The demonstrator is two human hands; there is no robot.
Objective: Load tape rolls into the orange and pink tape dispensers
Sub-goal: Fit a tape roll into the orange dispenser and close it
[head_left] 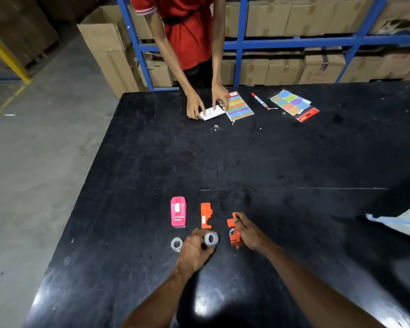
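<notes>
On the black table [282, 162] lies a pink tape dispenser [178, 211], closed and flat. To its right lies one orange dispenser half [206, 215]. My right hand [247, 232] grips the other orange dispenser half [233, 234], with a small ring showing inside it. My left hand [195, 247] holds a clear tape roll [211, 238] between its fingertips, just below the loose orange half. A second tape roll [176, 244] lies flat on the table, left of my left hand.
Across the table a person in a red shirt presses both hands on a white card [211, 113]. Beside it lie a coloured strip pack [239, 106], a red marker [259, 100] and a colour swatch pack [294, 105]. A white sheet [402, 221] juts in at right.
</notes>
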